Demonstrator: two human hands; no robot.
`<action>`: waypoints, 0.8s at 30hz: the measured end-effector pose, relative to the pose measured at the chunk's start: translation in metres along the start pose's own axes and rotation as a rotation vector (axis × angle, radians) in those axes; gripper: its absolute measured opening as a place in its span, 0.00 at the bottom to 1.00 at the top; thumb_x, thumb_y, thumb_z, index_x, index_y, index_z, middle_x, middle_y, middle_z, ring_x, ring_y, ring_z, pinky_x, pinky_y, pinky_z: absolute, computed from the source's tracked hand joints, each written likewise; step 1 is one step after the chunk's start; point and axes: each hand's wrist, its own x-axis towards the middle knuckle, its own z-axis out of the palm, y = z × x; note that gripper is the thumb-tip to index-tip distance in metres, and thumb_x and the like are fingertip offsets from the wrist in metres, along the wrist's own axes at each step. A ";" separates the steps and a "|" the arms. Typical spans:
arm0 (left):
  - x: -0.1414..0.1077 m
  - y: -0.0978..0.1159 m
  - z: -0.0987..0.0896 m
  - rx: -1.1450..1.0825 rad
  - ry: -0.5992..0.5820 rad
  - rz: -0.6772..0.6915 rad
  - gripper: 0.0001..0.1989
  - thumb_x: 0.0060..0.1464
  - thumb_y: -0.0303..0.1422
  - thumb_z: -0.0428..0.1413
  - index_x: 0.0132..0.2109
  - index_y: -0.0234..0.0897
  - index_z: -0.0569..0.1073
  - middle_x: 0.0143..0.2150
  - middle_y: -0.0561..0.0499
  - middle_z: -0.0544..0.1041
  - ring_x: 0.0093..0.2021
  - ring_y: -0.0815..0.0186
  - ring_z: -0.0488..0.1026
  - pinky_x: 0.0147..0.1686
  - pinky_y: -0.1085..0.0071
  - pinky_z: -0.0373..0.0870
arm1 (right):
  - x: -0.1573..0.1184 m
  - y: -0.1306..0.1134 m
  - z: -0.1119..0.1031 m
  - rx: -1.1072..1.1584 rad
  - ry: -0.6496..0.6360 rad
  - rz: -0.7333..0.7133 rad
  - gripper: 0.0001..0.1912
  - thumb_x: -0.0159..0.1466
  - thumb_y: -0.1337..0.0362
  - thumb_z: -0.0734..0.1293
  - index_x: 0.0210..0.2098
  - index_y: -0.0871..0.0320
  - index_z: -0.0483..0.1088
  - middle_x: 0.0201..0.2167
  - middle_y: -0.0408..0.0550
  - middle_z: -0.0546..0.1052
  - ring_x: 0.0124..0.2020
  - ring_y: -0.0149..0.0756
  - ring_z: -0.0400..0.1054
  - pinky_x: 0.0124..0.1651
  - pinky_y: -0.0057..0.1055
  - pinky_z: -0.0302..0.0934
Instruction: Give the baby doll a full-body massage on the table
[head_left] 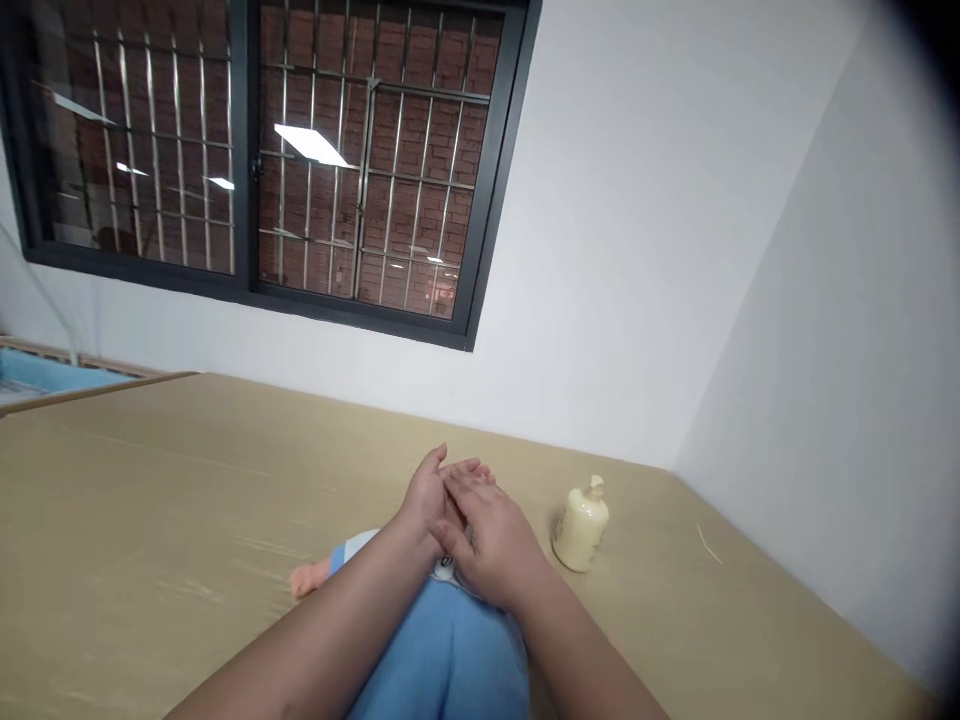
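Palm against palm, my left hand [426,496] and my right hand [491,530] meet above a doll in blue clothes [457,645]. The left palm is turned up with its thumb raised. Across it lie the stretched fingers of the right hand. No object shows between them, though the inner palms are hidden. The doll lies on the tan surface, its small hand [309,578] sticking out to the left from a blue and white sleeve. My hands and forearms cover much of its upper part. To the right of my right hand stands a cream pump bottle [581,528].
The tan tabletop [150,500] runs back to a white wall [600,250]. A dark-framed window [244,150] with metal bars is above it. At the far left is a light blue basin-like thing [52,375]. A thin pale strip [707,543] lies right of the bottle.
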 end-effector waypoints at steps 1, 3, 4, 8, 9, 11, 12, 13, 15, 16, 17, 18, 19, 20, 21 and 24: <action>0.002 0.005 -0.002 0.005 0.006 0.008 0.21 0.63 0.47 0.50 0.41 0.31 0.74 0.34 0.37 0.79 0.35 0.52 0.80 0.40 0.55 0.79 | 0.000 0.000 0.000 -0.002 -0.023 0.020 0.34 0.69 0.49 0.62 0.68 0.62 0.62 0.68 0.58 0.63 0.70 0.51 0.56 0.73 0.52 0.46; 0.007 0.015 -0.007 0.013 0.018 0.023 0.21 0.63 0.46 0.50 0.44 0.29 0.74 0.36 0.36 0.79 0.37 0.52 0.81 0.40 0.57 0.79 | 0.000 -0.002 -0.001 0.010 -0.055 0.050 0.35 0.69 0.48 0.63 0.68 0.62 0.61 0.69 0.57 0.62 0.71 0.51 0.55 0.74 0.51 0.45; 0.009 0.019 -0.009 0.010 0.023 0.030 0.22 0.63 0.46 0.50 0.45 0.29 0.74 0.38 0.34 0.79 0.38 0.52 0.81 0.40 0.58 0.79 | 0.000 -0.005 -0.002 0.024 -0.062 0.057 0.35 0.68 0.48 0.63 0.68 0.61 0.61 0.69 0.56 0.63 0.71 0.51 0.55 0.74 0.51 0.45; 0.015 0.027 -0.016 -0.037 0.055 0.045 0.24 0.63 0.47 0.50 0.49 0.28 0.73 0.44 0.32 0.79 0.42 0.52 0.81 0.42 0.60 0.79 | -0.002 -0.020 0.001 0.130 -0.055 0.024 0.31 0.67 0.51 0.65 0.67 0.53 0.63 0.66 0.51 0.69 0.67 0.49 0.62 0.71 0.48 0.53; 0.016 0.025 -0.017 -0.053 0.058 0.045 0.24 0.63 0.47 0.50 0.50 0.28 0.73 0.44 0.32 0.79 0.43 0.52 0.81 0.43 0.60 0.79 | -0.003 -0.022 0.004 0.157 -0.052 0.015 0.31 0.67 0.53 0.65 0.67 0.51 0.63 0.66 0.50 0.69 0.67 0.49 0.62 0.71 0.48 0.54; 0.016 0.020 -0.019 -0.087 0.053 0.039 0.25 0.63 0.48 0.51 0.51 0.28 0.73 0.45 0.32 0.79 0.43 0.52 0.81 0.44 0.60 0.79 | -0.006 -0.022 0.010 0.183 -0.049 0.019 0.33 0.67 0.53 0.66 0.69 0.51 0.60 0.68 0.50 0.66 0.68 0.50 0.60 0.71 0.48 0.54; 0.016 0.016 -0.019 -0.104 0.046 0.036 0.25 0.62 0.48 0.51 0.51 0.28 0.73 0.45 0.32 0.79 0.44 0.52 0.81 0.45 0.60 0.79 | -0.007 -0.020 0.014 0.178 -0.052 0.028 0.35 0.66 0.53 0.66 0.70 0.53 0.58 0.69 0.52 0.63 0.70 0.51 0.58 0.71 0.50 0.53; 0.015 0.011 -0.019 -0.119 0.040 0.034 0.26 0.62 0.48 0.52 0.52 0.28 0.73 0.46 0.32 0.79 0.45 0.51 0.81 0.46 0.59 0.78 | -0.007 -0.018 0.016 0.166 -0.058 0.040 0.38 0.66 0.52 0.67 0.71 0.54 0.55 0.70 0.53 0.60 0.71 0.52 0.55 0.72 0.51 0.51; 0.014 0.001 -0.016 -0.144 0.044 0.022 0.26 0.61 0.49 0.52 0.52 0.29 0.72 0.48 0.31 0.79 0.46 0.50 0.81 0.46 0.58 0.78 | -0.008 -0.011 0.019 0.132 -0.079 0.058 0.43 0.64 0.50 0.68 0.73 0.56 0.51 0.72 0.54 0.55 0.73 0.54 0.49 0.74 0.54 0.46; 0.012 -0.004 -0.014 -0.151 0.052 0.004 0.26 0.61 0.49 0.52 0.52 0.30 0.72 0.47 0.32 0.79 0.45 0.51 0.81 0.45 0.58 0.78 | -0.007 -0.009 0.019 0.116 -0.091 0.068 0.44 0.64 0.49 0.68 0.73 0.56 0.50 0.73 0.54 0.52 0.74 0.55 0.46 0.74 0.54 0.43; 0.011 -0.008 -0.012 -0.158 0.056 -0.017 0.25 0.60 0.49 0.53 0.51 0.30 0.71 0.45 0.32 0.79 0.42 0.51 0.81 0.44 0.58 0.78 | -0.007 -0.006 0.018 0.100 -0.101 0.081 0.45 0.64 0.48 0.68 0.73 0.57 0.49 0.73 0.54 0.51 0.75 0.55 0.44 0.75 0.55 0.40; 0.009 -0.011 -0.010 -0.167 0.058 -0.039 0.24 0.60 0.49 0.53 0.50 0.31 0.71 0.43 0.34 0.79 0.40 0.52 0.81 0.42 0.58 0.78 | -0.006 -0.005 0.016 0.087 -0.108 0.094 0.45 0.64 0.48 0.67 0.73 0.58 0.49 0.74 0.54 0.50 0.75 0.55 0.42 0.75 0.55 0.39; 0.008 -0.013 -0.007 -0.177 0.058 -0.055 0.23 0.60 0.50 0.53 0.48 0.32 0.71 0.40 0.35 0.78 0.37 0.53 0.80 0.40 0.58 0.78 | -0.006 -0.003 0.014 0.075 -0.114 0.106 0.45 0.65 0.47 0.67 0.73 0.59 0.49 0.74 0.54 0.50 0.75 0.55 0.41 0.75 0.55 0.38; 0.006 -0.014 -0.005 -0.183 0.059 -0.064 0.23 0.59 0.50 0.53 0.47 0.33 0.70 0.38 0.37 0.78 0.35 0.54 0.80 0.38 0.58 0.78 | -0.005 -0.002 0.013 0.062 -0.118 0.116 0.44 0.65 0.47 0.66 0.73 0.60 0.49 0.74 0.54 0.49 0.75 0.55 0.41 0.76 0.54 0.37; 0.005 -0.012 -0.004 -0.182 0.059 -0.066 0.23 0.59 0.50 0.53 0.47 0.33 0.70 0.37 0.38 0.77 0.33 0.54 0.79 0.38 0.57 0.78 | -0.005 -0.001 0.012 0.049 -0.120 0.122 0.44 0.66 0.47 0.65 0.73 0.61 0.49 0.74 0.55 0.49 0.75 0.55 0.41 0.76 0.54 0.37; 0.006 0.001 -0.006 -0.135 0.065 -0.039 0.26 0.60 0.50 0.51 0.51 0.30 0.69 0.39 0.37 0.77 0.34 0.52 0.79 0.40 0.53 0.78 | -0.004 0.000 0.010 0.022 -0.124 0.126 0.43 0.66 0.46 0.65 0.72 0.61 0.50 0.73 0.55 0.51 0.75 0.55 0.42 0.76 0.55 0.36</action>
